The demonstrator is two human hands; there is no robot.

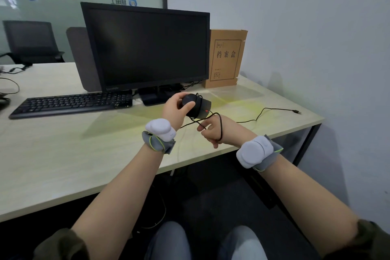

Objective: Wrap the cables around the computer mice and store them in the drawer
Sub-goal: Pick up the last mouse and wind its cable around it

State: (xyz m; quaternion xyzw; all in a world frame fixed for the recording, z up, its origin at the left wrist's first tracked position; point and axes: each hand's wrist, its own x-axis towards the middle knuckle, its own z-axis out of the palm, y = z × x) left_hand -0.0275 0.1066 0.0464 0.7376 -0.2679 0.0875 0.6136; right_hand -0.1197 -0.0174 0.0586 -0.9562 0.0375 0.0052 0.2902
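Just right of the frame's centre, the left hand (pixel 176 110) is closed around a black mouse (pixel 196 106), thumb across its near face, holding it up off the desk (pixel 63 154). A few turns of cable (pixel 219 124) already cross the mouse's body near its top. Directly below and a little to the right, the right hand (pixel 212 132) is curled with the fingertips pinched on the cable, and a loop of it hangs round the back of that hand.

From there the loose cable runs right across the desk, lifts in a small arc, and ends at the USB plug (pixel 296 112) lying near the desk's right edge. So a good length is not yet wound.

Further out, a keyboard (pixel 71 104) sits left of centre, a dark monitor (pixel 145 48) stands behind it, and a brown file box (pixel 226 58) leans against the wall at the monitor's right. Both wrists carry grey bands with white padded units.

I would say this is the wrapping step, partway through the mouse. The next move likely calls for the right hand to carry its loop over the mouse while the left keeps it steady, drawing in the slack. No drawer is in sight, nor any second mouse.
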